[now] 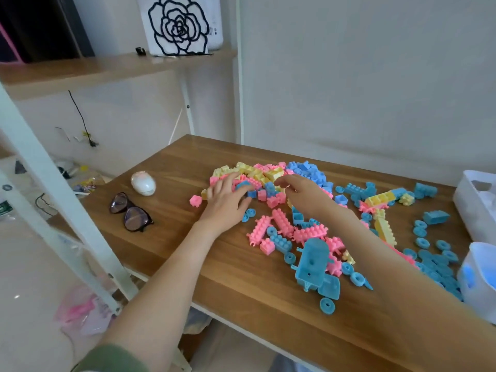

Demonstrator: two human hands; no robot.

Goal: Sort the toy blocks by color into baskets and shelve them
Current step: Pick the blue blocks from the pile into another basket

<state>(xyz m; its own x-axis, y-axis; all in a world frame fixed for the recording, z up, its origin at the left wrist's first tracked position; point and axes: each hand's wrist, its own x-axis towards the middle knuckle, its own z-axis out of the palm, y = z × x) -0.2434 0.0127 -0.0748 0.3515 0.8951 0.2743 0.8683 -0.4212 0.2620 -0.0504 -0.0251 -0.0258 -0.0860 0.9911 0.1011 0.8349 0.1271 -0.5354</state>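
A mixed pile of pink, yellow and blue toy blocks (pixel 268 175) lies at the far middle of the wooden table (pixel 188 253), with more spread to the right. My left hand (pixel 228 202) lies over the pile's left side, fingers spread and resting on the blocks. My right hand (pixel 303 194) reaches into the pile's middle with bent fingers; what its fingertips touch is hidden. Two white baskets stand at the right edge, the far basket (pixel 475 208) and the near basket (pixel 480 277), which shows blue inside.
Dark-framed glasses (pixel 130 212) and a white egg-shaped object (pixel 143 183) lie on the table's left. A large blue vehicle piece (pixel 315 264) and several blue wheels (pixel 434 256) sit near me. A wooden shelf (pixel 115 68) with a rose-print bag is up left.
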